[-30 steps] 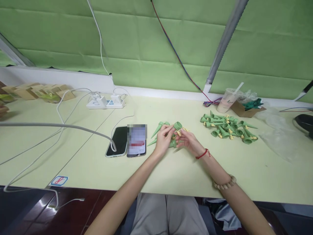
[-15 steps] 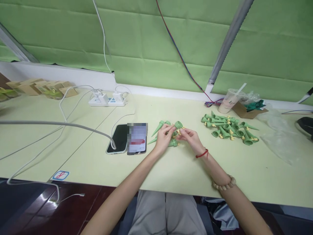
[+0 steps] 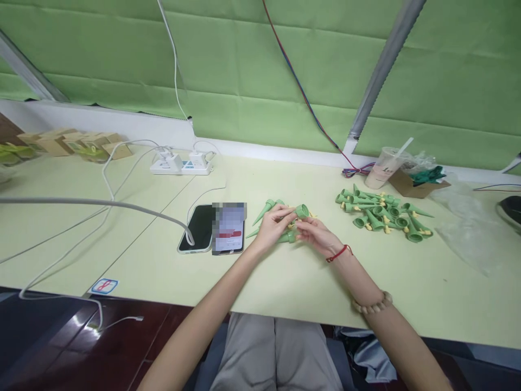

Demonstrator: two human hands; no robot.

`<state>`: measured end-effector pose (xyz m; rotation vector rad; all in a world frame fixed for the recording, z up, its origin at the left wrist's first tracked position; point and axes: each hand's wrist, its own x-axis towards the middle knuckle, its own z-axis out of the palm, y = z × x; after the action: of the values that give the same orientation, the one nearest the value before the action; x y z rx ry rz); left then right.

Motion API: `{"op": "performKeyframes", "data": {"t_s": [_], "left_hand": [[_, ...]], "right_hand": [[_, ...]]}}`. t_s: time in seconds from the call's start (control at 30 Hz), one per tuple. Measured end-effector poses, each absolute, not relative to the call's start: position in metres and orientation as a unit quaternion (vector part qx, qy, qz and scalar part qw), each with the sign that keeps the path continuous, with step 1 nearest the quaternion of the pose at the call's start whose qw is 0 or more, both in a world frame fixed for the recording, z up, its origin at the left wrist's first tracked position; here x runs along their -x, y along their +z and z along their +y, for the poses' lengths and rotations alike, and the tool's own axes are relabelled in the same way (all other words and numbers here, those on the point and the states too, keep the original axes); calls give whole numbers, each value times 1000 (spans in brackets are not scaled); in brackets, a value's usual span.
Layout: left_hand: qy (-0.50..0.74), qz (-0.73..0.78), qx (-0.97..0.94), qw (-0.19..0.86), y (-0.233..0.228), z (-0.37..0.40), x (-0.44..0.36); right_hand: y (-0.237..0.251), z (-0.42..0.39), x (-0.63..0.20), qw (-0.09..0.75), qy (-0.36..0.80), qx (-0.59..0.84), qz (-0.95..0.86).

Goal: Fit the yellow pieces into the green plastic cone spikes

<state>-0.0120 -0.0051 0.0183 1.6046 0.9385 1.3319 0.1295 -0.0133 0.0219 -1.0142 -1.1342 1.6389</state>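
A green cone [image 3: 300, 211] with its round open end facing up and right sits above the middle of the pale worktop [image 3: 285, 282], pinched in the fingers of the left hand [image 3: 272, 229], while the right hand [image 3: 315, 234] is closed on it from below, beside a small yellow piece [image 3: 291, 224]. A few loose cones [image 3: 266, 208] lie just behind and under the hands. To the left are two phones [image 3: 214, 235], and to the right, well apart, a heap of cones [image 3: 382, 213].
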Motion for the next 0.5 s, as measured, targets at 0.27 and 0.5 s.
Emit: {"op": "performKeyframes", "data": {"t_s": [0.27,0.5], "left_hand": [[535,453,-634,326,8,-6,1],[555,448,-606,351,10,-5,6]], "right_hand": [[9,-15,-123,545,221,514,-624],[17,-16,-124,519,425,489,-558]]}}
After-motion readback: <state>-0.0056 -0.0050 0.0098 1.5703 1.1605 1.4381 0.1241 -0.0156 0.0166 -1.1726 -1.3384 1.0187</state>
